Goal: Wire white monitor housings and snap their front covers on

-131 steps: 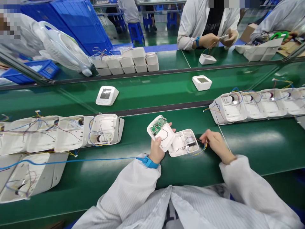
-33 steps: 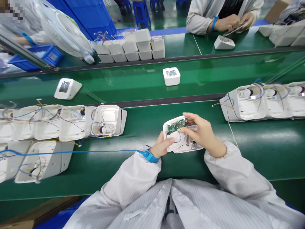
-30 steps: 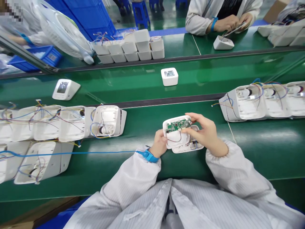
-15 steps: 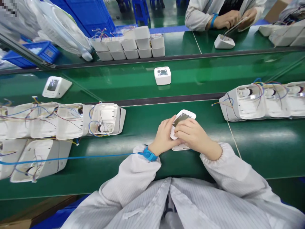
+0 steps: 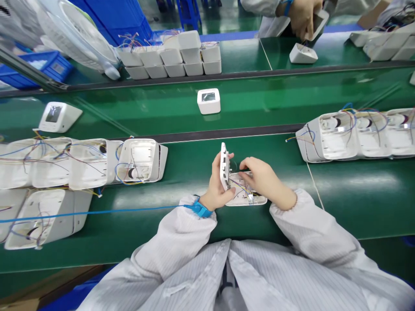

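Note:
My left hand (image 5: 218, 185) is closed on a white front panel (image 5: 223, 166), holding it upright on edge with its inner clips and parts turned to the right. Below it lies an open white housing (image 5: 257, 201) on the green bench, with thin coloured wires (image 5: 240, 186) and a small white connector (image 5: 250, 198) inside. Over the housing's right side hovers my right hand (image 5: 259, 179), thumb and forefinger apart and bent towards the wires. Whether its fingertips touch a wire cannot be made out. A blue wrist strap (image 5: 201, 208) with a cord circles my left wrist.
Open white housings with wires stand at left (image 5: 139, 160) and right (image 5: 339, 136). Finished-looking devices (image 5: 208, 107) sit on the green belt (image 5: 155, 108) beyond the dark rail. Across it, a co-worker's hand (image 5: 303, 17) works above a small housing (image 5: 303, 54) near stacked white housings (image 5: 171, 56).
The front panel has swung from lying face up under both hands to standing on edge in my left hand. My right hand has let go of it. Devices on the belt have shifted left.

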Demonstrator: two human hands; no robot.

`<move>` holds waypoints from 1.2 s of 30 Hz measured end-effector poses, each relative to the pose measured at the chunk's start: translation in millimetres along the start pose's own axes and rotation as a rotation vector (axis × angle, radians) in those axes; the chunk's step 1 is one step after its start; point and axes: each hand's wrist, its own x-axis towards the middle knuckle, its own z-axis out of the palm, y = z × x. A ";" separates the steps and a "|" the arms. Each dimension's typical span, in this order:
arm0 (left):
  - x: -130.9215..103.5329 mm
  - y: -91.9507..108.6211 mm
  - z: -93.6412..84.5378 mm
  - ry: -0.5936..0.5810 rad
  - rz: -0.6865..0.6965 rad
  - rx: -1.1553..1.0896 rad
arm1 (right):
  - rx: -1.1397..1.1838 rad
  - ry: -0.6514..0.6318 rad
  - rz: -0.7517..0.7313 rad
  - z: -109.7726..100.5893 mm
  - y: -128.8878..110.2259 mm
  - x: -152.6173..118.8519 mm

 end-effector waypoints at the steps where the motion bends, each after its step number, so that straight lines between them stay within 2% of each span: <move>1: -0.4 0.3 0.2 0.001 -0.003 -0.038 | -0.084 -0.009 -0.052 -1.3 -3.4 -1.1; 4: -2.4 -0.5 0.7 -0.022 -0.054 -0.144 | -0.329 -0.117 -0.171 -8.7 -10.7 -4.2; 8: -5.4 -3.6 3.3 -0.038 -0.094 -0.293 | -0.466 -0.215 -0.181 -9.7 -15.7 -6.1; 12: -8.0 -5.3 6.0 -0.015 -0.134 -0.376 | -0.425 -0.144 -0.136 -1.9 -15.2 -4.5; 16: -8.4 -3.9 6.4 0.032 -0.158 -0.395 | -0.298 -0.043 -0.072 3.3 -9.2 -2.6; 22: -5.6 -0.4 6.5 0.053 -0.196 -0.444 | -0.109 0.059 -0.056 7.3 -2.7 -3.0; 36: -4.5 -0.4 6.7 0.068 -0.196 -0.409 | -0.056 0.042 -0.063 5.4 -3.6 -3.1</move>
